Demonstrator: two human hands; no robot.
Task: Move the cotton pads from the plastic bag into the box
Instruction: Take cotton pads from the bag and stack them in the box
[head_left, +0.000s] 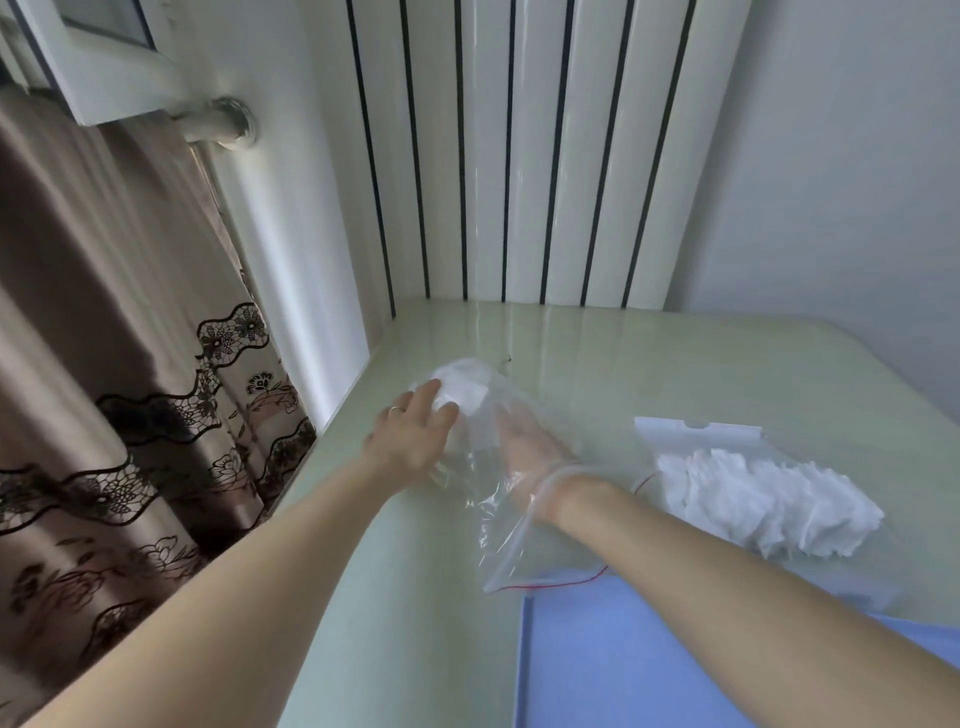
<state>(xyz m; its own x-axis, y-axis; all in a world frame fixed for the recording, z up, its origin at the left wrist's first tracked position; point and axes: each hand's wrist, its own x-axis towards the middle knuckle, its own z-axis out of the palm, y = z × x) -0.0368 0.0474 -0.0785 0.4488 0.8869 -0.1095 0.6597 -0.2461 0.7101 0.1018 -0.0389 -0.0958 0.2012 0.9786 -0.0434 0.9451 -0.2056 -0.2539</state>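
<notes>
A clear plastic zip bag (511, 540) with a red seal line lies on the pale green table (675, 364). My right hand (524, 447) is inside the bag up to the wrist, fingers stretched toward a few white cotton pads (465, 387) at its far end. My left hand (415, 426) rests flat on the bag from outside, fingertips on the pads. To the right a heap of white cotton pads (758, 499) lies in a clear box (696, 431) with a white flap.
A striped white radiator (519, 156) stands behind the table. A patterned brown curtain (104, 389) hangs at the left. A blue sheet (623, 660) lies at the near edge of the table. The table's left edge runs just left of my left hand.
</notes>
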